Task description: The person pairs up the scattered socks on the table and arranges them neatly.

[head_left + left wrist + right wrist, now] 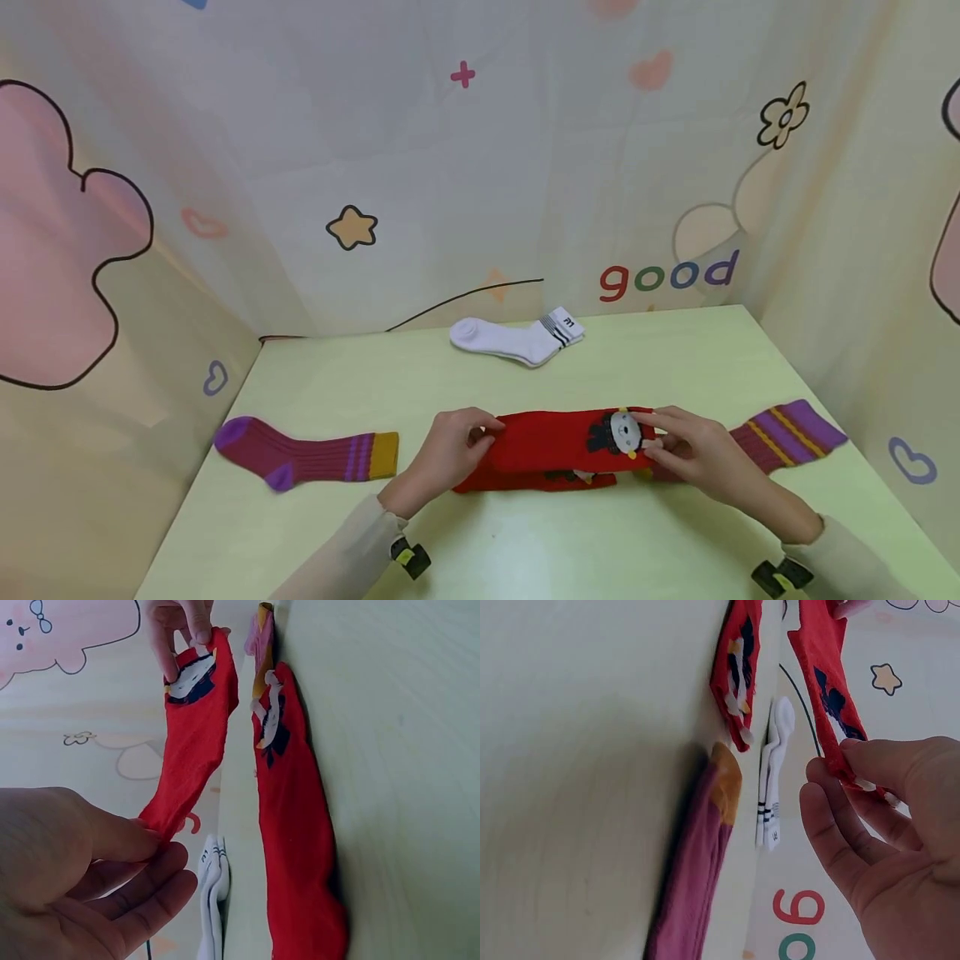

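Note:
A red sock (555, 437) with a black-and-white animal figure at one end is stretched level between my two hands, raised above the table. My left hand (453, 450) pinches its left end between thumb and fingers. At the figured end, my right hand (693, 454) pinches the sock's edge. Below it a second red sock (292, 825) with the same figure lies on the table, partly covered by the raised one in the head view.
On the pale green table (495, 550), a maroon and purple sock (322, 458) lies at left. A similar striped sock (795, 433) is at right, partly behind my right hand. White socks (510, 337) lie at the back, near the printed curtain (420, 167).

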### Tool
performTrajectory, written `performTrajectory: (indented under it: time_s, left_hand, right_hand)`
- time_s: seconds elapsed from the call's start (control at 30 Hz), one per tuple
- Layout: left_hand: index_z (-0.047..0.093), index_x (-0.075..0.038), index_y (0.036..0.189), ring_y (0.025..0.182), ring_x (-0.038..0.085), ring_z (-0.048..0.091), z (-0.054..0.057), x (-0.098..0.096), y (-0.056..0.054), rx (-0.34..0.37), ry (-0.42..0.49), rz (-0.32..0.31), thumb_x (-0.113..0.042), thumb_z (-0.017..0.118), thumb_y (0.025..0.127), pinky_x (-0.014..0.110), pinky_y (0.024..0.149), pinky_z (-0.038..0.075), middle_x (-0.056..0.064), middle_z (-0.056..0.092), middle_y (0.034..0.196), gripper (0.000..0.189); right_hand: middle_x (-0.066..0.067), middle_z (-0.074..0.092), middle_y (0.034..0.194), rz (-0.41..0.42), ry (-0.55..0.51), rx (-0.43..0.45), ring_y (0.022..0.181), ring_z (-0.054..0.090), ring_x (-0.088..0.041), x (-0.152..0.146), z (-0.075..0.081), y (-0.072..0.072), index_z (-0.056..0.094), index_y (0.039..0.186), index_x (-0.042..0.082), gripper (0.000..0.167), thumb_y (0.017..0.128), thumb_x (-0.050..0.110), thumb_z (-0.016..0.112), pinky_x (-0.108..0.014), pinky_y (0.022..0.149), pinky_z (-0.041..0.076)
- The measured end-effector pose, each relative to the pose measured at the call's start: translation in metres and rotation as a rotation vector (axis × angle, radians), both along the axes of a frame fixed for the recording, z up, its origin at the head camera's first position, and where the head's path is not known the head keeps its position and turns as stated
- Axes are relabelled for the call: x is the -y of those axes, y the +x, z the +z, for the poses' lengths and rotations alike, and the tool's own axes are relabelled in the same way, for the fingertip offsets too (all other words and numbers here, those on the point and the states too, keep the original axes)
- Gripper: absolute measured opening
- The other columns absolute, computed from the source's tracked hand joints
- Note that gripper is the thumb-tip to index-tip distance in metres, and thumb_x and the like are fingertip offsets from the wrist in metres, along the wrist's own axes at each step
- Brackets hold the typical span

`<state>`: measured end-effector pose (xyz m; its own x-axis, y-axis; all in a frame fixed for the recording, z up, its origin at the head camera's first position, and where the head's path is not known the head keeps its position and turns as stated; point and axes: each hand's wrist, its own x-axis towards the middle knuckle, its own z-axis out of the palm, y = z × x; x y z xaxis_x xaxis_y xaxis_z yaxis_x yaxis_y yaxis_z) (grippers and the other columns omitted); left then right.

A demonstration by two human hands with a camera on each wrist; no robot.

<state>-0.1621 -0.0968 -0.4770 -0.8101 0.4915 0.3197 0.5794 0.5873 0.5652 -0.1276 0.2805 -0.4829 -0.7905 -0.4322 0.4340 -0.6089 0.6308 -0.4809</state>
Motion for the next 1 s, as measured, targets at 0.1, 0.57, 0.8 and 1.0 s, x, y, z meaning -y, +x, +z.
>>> performTrajectory:
  time_s: [0.1,0.57,0.8,1.0]
  left_hand:
    - [0.079,-0.007,0.11,0.083,0.012,0.064,-0.003,0.004,0.002,0.012,-0.007,0.0,-0.001,0.075,0.091,0.026,0.079,0.057,0.004,0.076,0.107,0.02]
    - [0.08,-0.006,0.105,0.08,0.012,0.063,-0.013,0.025,0.016,0.029,-0.007,-0.003,0.002,0.077,0.088,0.026,0.072,0.056,0.003,0.077,0.101,0.019]
    - [0.08,-0.005,0.103,0.073,0.006,0.059,-0.016,0.033,0.023,0.081,-0.007,-0.011,0.004,0.076,0.088,0.024,0.067,0.055,0.003,0.077,0.098,0.018]
    - [0.08,-0.006,0.103,0.072,0.005,0.057,-0.023,0.04,0.025,0.146,-0.045,-0.02,0.002,0.077,0.088,0.022,0.067,0.054,0.002,0.077,0.098,0.018]
  right_hand:
    - [-0.006,0.069,0.108,0.011,0.003,0.011,0.076,0.061,0.001,0.004,-0.003,0.002,0.07,0.127,0.005,0.048,0.081,0.001,0.084,-0.022,0.064,0.058]
    - [0.004,0.066,0.097,0.09,0.001,0.097,0.068,0.052,0.002,0.021,-0.014,0.009,0.071,0.124,0.005,0.04,0.087,0.009,0.082,-0.02,0.057,0.051]
    - [0.011,0.056,0.085,0.105,0.034,0.17,0.067,0.05,0.0,0.026,-0.014,0.012,0.074,0.121,0.007,0.033,0.09,0.016,0.081,-0.019,0.055,0.046]
    - [0.015,0.056,0.08,0.144,0.047,0.251,0.066,0.052,0.002,0.031,-0.015,0.014,0.072,0.123,0.002,0.035,0.092,0.017,0.078,-0.02,0.056,0.051]
